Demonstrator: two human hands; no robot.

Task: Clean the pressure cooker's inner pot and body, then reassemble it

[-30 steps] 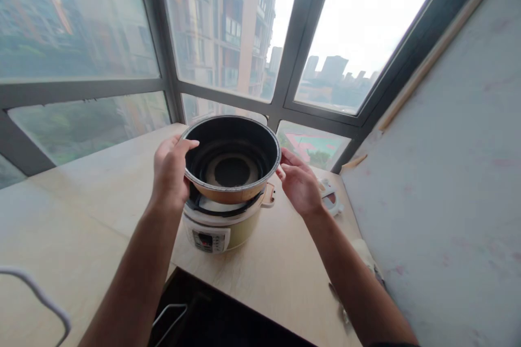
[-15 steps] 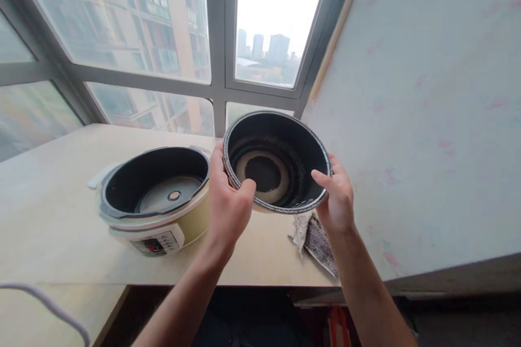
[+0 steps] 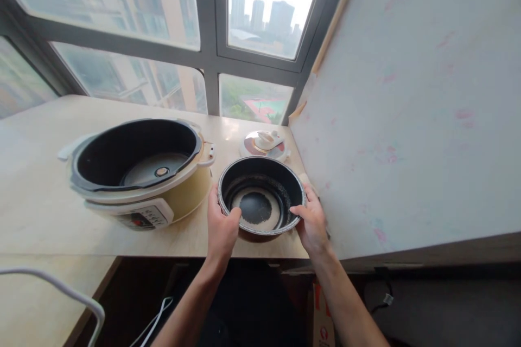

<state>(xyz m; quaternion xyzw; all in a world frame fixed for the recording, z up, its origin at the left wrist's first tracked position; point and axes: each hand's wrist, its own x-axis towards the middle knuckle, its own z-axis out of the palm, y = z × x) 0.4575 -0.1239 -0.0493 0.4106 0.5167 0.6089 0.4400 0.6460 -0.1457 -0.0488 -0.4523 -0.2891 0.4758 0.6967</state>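
Note:
Between my hands is a round black inner pot (image 3: 255,207), its worn bottom showing a pale ring around a dark centre. My left hand (image 3: 222,227) grips its left rim, thumb over the edge and fingers outside. On the opposite side my right hand (image 3: 312,222) is closed on the rim in the same way. The pot is nearly level, low over the counter; I cannot tell whether it touches. To the left stands the pressure cooker body (image 3: 187,192), without a lid, its dark cavity showing a metal heating plate (image 3: 148,169).
Behind the pot, the cooker's lid (image 3: 264,145) lies on the pale counter (image 3: 36,217) by the window. A patterned wall (image 3: 407,135) bounds the right side. A white cable (image 3: 61,290) curves at the lower left. Below the counter edge is a box (image 3: 322,320).
Both hands have brought the inner pot down toward the counter and levelled it. The lid behind it has come into view, and the cloth-like piece near my right hand is now mostly hidden.

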